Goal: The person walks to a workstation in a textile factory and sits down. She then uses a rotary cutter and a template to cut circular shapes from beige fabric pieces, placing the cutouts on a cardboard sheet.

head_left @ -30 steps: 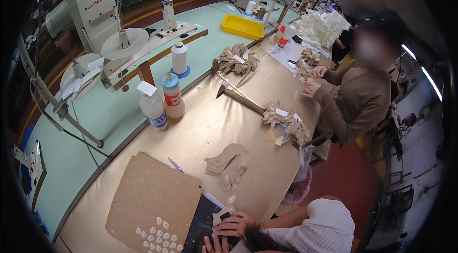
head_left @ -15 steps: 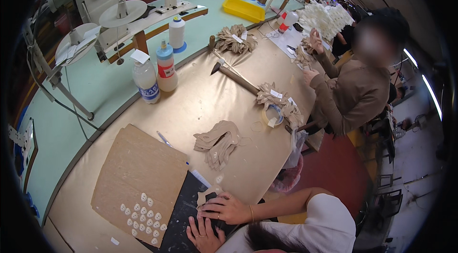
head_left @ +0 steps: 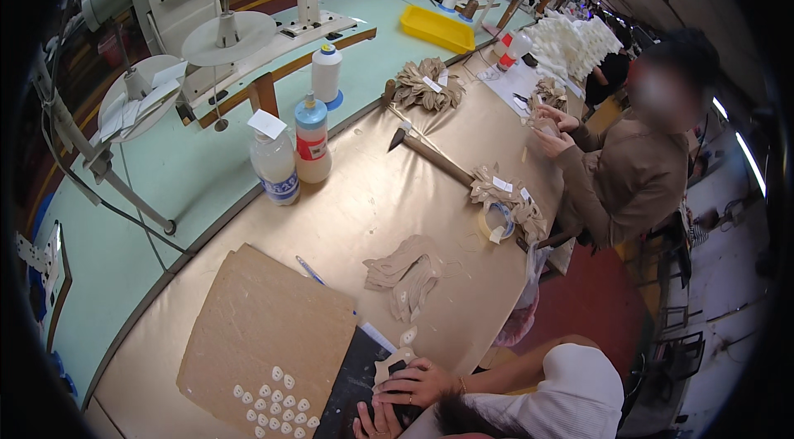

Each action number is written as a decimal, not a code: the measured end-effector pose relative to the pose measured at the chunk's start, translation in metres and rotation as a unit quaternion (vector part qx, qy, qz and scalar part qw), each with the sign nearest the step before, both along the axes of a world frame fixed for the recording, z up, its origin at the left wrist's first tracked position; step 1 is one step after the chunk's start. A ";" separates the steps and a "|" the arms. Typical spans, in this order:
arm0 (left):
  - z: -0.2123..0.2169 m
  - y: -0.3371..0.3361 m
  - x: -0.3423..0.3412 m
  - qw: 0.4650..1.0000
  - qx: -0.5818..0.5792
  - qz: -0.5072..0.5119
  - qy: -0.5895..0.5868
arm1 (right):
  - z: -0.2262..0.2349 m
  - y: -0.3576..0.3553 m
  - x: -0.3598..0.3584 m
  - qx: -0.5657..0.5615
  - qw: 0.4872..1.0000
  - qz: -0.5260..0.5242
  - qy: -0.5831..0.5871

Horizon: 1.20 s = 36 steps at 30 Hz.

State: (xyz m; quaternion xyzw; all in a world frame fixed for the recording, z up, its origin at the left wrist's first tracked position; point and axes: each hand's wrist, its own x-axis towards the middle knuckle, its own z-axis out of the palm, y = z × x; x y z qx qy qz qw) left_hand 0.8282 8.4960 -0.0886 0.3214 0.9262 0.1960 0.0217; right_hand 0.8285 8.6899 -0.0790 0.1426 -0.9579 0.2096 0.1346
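Observation:
At the lower edge, my right hand point(head_left: 419, 383) lies over a black board point(head_left: 354, 369), fingers stretched out and its thumb side against a small beige fabric piece point(head_left: 387, 368). My left hand point(head_left: 378, 422), cut off by the frame's lower edge, rests just below it with fingers apart on the same board. A small white oval piece with dark dots point(head_left: 408, 335) sits beyond the beige fabric. To the left, several similar white pieces point(head_left: 275, 407) lie in rows on a brown cardboard sheet point(head_left: 256, 315). Further out is a stack of beige fabric pieces point(head_left: 409, 273).
A pen point(head_left: 310, 269) lies beside the cardboard. Two glue bottles point(head_left: 275, 166) and a thread cone point(head_left: 327, 75) stand farther back. A hammer point(head_left: 430, 156), tape rolls point(head_left: 496, 222) and fabric bundles point(head_left: 428, 85) lie on the table. A co-worker point(head_left: 628, 166) handles fabric at right.
The whole view has shifted, so the table things sit farther right and lower. My hands stay at the black board by the beige piece. The co-worker's hands have come together.

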 end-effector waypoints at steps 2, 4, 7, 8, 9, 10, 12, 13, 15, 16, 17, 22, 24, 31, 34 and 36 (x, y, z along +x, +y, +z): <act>-0.001 -0.001 -0.003 1.000 -0.004 0.001 -0.004 | 0.003 -0.004 -0.002 0.009 1.000 -0.022 -0.001; -0.002 -0.001 -0.004 1.000 -0.007 0.002 -0.009 | 0.003 -0.005 -0.002 0.016 1.000 -0.024 -0.010; -0.004 0.001 -0.007 1.000 -0.009 0.004 -0.013 | 0.007 -0.002 0.001 0.002 0.999 -0.017 -0.043; -0.004 0.001 -0.007 1.000 -0.012 0.004 -0.013 | 0.006 -0.002 0.002 -0.006 0.998 -0.015 -0.053; -0.005 0.003 -0.008 1.000 -0.013 0.006 -0.015 | 0.006 -0.002 -0.002 -0.026 0.999 -0.023 -0.042; -0.005 0.005 -0.010 1.000 -0.013 0.006 -0.014 | 0.009 -0.001 -0.002 -0.032 0.997 -0.022 -0.062; -0.005 0.006 -0.009 1.000 -0.016 0.010 -0.015 | 0.020 0.000 -0.002 -0.043 0.994 -0.022 -0.102; -0.005 0.009 -0.010 1.000 -0.015 0.009 -0.014 | 0.018 -0.001 0.000 -0.026 0.994 -0.022 -0.102; -0.007 0.010 -0.010 1.000 -0.016 0.011 -0.012 | 0.017 0.000 -0.001 -0.037 0.993 -0.020 -0.109; -0.007 0.011 -0.010 1.000 -0.018 0.010 -0.011 | 0.016 0.000 0.000 -0.043 0.993 -0.019 -0.112; -0.007 0.013 -0.009 1.000 -0.017 0.010 -0.010 | 0.010 0.000 0.001 -0.034 0.995 -0.020 -0.093; -0.011 0.016 -0.013 1.000 -0.018 0.007 -0.006 | -0.020 -0.006 0.011 0.022 0.997 -0.028 -0.062; -0.012 0.017 -0.011 1.000 -0.017 0.007 -0.004 | -0.024 -0.007 0.007 0.000 0.999 -0.040 -0.003; -0.016 0.020 -0.013 1.000 -0.014 0.003 0.002 | -0.022 -0.008 0.004 -0.017 0.999 -0.041 0.017; -0.019 0.023 -0.012 1.000 -0.015 0.000 0.004 | -0.025 -0.010 0.007 -0.013 0.998 -0.057 0.030; -0.019 0.024 -0.011 1.000 -0.015 0.000 0.007 | -0.028 -0.012 0.012 -0.026 0.997 -0.074 0.028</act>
